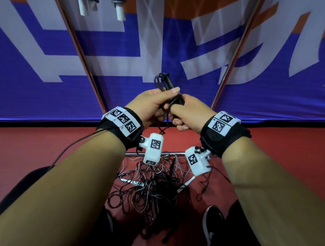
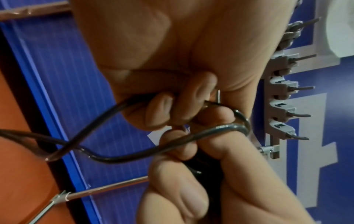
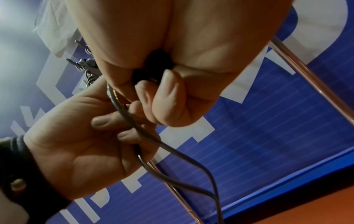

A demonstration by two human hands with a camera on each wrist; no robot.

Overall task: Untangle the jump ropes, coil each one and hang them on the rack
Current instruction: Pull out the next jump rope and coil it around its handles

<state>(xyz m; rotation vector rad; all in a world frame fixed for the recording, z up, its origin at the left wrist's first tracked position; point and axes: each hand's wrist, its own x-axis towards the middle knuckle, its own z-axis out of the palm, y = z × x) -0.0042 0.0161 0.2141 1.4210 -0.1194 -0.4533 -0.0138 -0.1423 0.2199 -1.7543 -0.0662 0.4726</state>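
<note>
Between the rack's two poles, the left hand (image 1: 153, 101) and right hand (image 1: 189, 115) curl their fingers around a black jump rope (image 1: 166, 83). It looks light, limp and springy; gripping at the stiff handles seems safest.

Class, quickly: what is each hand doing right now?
Left hand: fingers curled round the black jump rope.
Right hand: fingers curled round the same black rope bundle.
</note>
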